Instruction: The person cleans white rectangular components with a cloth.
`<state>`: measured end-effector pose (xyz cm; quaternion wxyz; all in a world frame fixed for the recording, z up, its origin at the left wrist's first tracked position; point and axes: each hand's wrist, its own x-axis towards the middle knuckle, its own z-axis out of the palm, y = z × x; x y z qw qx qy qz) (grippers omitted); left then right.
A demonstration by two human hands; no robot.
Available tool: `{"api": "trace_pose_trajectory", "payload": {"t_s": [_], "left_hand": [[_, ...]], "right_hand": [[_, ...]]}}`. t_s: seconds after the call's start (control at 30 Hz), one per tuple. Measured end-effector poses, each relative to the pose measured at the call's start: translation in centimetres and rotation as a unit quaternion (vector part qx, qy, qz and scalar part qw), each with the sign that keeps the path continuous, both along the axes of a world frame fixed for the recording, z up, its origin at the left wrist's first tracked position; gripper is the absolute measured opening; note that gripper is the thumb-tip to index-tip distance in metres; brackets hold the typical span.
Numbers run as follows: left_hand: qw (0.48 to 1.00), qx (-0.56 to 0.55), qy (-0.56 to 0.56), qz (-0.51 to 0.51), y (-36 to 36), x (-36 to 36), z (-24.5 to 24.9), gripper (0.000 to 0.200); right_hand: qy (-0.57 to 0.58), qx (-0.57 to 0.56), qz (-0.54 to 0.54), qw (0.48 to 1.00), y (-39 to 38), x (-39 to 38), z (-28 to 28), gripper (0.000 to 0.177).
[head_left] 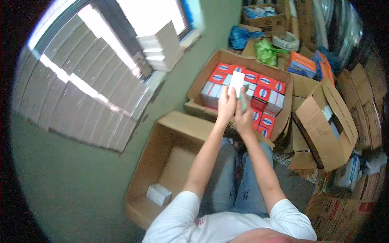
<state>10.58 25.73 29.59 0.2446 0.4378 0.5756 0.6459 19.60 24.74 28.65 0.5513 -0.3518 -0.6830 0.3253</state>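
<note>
My left hand is closed around the lower end of a small white box, held up over a carton of packed boxes. Close beside it, my right hand is closed on a slim grey-green object whose kind I cannot make out. Beneath both hands, red-and-white small boxes with a blue oval mark fill much of the carton. Some of them show plain whitish sides. The hands hide part of the rows.
A large carton at my left contains one white box. Stacked whitish boxes stand against the window. On the right are an opened carton, a green bag, a blue bag and orange-blue boxes.
</note>
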Motion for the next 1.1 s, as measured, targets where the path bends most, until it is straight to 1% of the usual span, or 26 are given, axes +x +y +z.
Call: {"api": "trace_pose_trajectory", "payload": {"t_s": [0.03, 0.1, 0.13, 0.17, 0.2, 0.23, 0.27, 0.3, 0.37, 0.4, 0.43, 0.47, 0.5, 0.53, 0.57, 0.6, 0.67, 0.7, 0.77, 0.8, 0.9, 0.97, 1.0, 1.03, 1.07, 1.1], "left_hand": [[0.996, 0.086, -0.024, 0.022, 2.1, 0.5, -0.9, 0.040], [0.994, -0.086, -0.046, 0.042, 4.4, 0.7, -3.0, 0.053], [0.993, -0.093, -0.063, 0.046, 5.3, 1.2, -3.9, 0.062], [0.984, -0.042, -0.052, 0.164, 6.1, 2.7, -5.0, 0.067], [0.987, -0.077, -0.103, 0.098, 6.1, 2.8, -6.4, 0.070], [0.981, -0.114, -0.152, 0.035, 5.5, 2.2, -8.2, 0.072], [0.988, -0.136, -0.072, 0.014, 5.4, 1.6, -9.8, 0.078], [0.989, -0.126, -0.075, 0.029, 5.4, 1.8, -9.8, 0.079], [0.989, -0.110, -0.078, 0.064, 4.9, 2.4, -8.1, 0.080], [0.986, -0.108, -0.122, 0.039, 4.8, 1.9, -8.2, 0.077], [0.981, -0.099, -0.165, 0.013, 4.7, 1.7, -7.5, 0.077], [0.971, -0.119, -0.206, 0.004, 4.6, 2.2, -6.8, 0.075], [0.973, -0.089, -0.211, 0.001, 4.9, 2.5, -7.6, 0.074], [0.975, -0.060, -0.215, -0.003, 5.6, 2.5, -8.7, 0.074], [0.975, -0.030, -0.219, -0.005, 5.8, 2.5, -9.7, 0.074], [0.979, -0.047, -0.186, -0.071, 4.7, 2.1, -8.4, 0.074], [0.980, -0.053, -0.187, -0.045, 4.1, 2.3, -8.5, 0.076], [0.980, -0.056, -0.188, -0.033, 3.9, 2.5, -8.5, 0.077], [0.968, -0.044, -0.246, 0.019, 4.3, 3.5, -8.3, 0.074], [0.960, -0.036, -0.275, 0.046, 4.7, 4.0, -8.0, 0.073], [0.965, -0.038, -0.259, 0.031, 4.7, 3.9, -7.8, 0.072], [0.990, -0.039, -0.125, -0.042, 5.0, 2.2, -10.9, 0.080], [0.994, -0.072, -0.080, -0.009, 4.1, 2.6, -9.4, 0.077], [0.992, -0.078, -0.102, -0.009, 4.0, 2.7, -9.4, 0.076], [0.989, -0.085, -0.124, -0.009, 3.9, 2.9, -9.6, 0.076], [0.985, -0.092, -0.146, -0.009, 3.8, 3.1, -9.8, 0.075]], "right_hand": [[-0.035, 0.032, -0.013, 0.999, 0.3, 0.3, -1.0, 0.046], [-0.118, 0.085, -0.021, 0.989, 1.5, 1.4, -2.6, 0.046], [-0.162, 0.090, -0.030, 0.982, 2.4, 2.2, -3.1, 0.046], [-0.205, 0.093, -0.036, 0.974, 3.2, 2.9, -3.6, 0.046], [-0.246, 0.091, -0.038, 0.964, 3.9, 3.4, -4.4, 0.046], [-0.267, 0.081, -0.066, 0.958, 5.0, 3.7, -5.3, 0.047], [-0.251, 0.043, -0.102, 0.962, 5.9, 3.8, -6.3, 0.048], [-0.234, 0.005, -0.136, 0.963, 6.6, 3.6, -7.2, 0.048], [-0.222, 0.016, -0.126, 0.967, 6.6, 3.4, -7.5, 0.049], [-0.221, 0.042, -0.095, 0.970, 6.1, 3.2, -6.9, 0.048], [-0.213, 0.039, -0.043, 0.975, 5.7, 3.0, -6.7, 0.047], [-0.203, 0.036, 0.009, 0.978, 5.2, 2.8, -6.6, 0.047], [-0.192, 0.034, 0.059, 0.979, 4.8, 2.8, -6.6, 0.047], [-0.218, 0.037, 0.051, 0.974, 5.2, 3.0, -6.6, 0.046], [-0.215, 0.028, 0.029, 0.976, 5.5, 3.4, -6.6, 0.045], [-0.210, 0.020, 0.007, 0.977, 5.9, 3.7, -6.6, 0.045], [-0.178, 0.010, -0.060, 0.982, 6.9, 4.0, -7.1, 0.043], [-0.195, 0.029, -0.055, 0.979, 6.6, 3.9, -7.0, 0.043], [-0.232, 0.071, -0.042, 0.969, 5.8, 3.7, -6.8, 0.042], [-0.192, 0.044, 0.012, 0.980, 4.8, 3.1, -6.0, 0.041], [-0.185, -0.009, 0.082, 0.979, 5.3, 3.3, -6.5, 0.043], [-0.176, -0.006, 0.034, 0.984, 6.0, 3.8, -6.4, 0.045], [-0.162, 0.004, -0.002, 0.987, 6.6, 4.0, -6.9, 0.046], [-0.149, 0.013, -0.039, 0.988, 7.0, 4.2, -7.3, 0.047], [-0.102, -0.023, -0.008, 0.995, 7.2, 4.5, -7.8, 0.054], [-0.061, -0.066, 0.041, 0.995, 6.8, 4.5, -7.4, 0.057]]}}
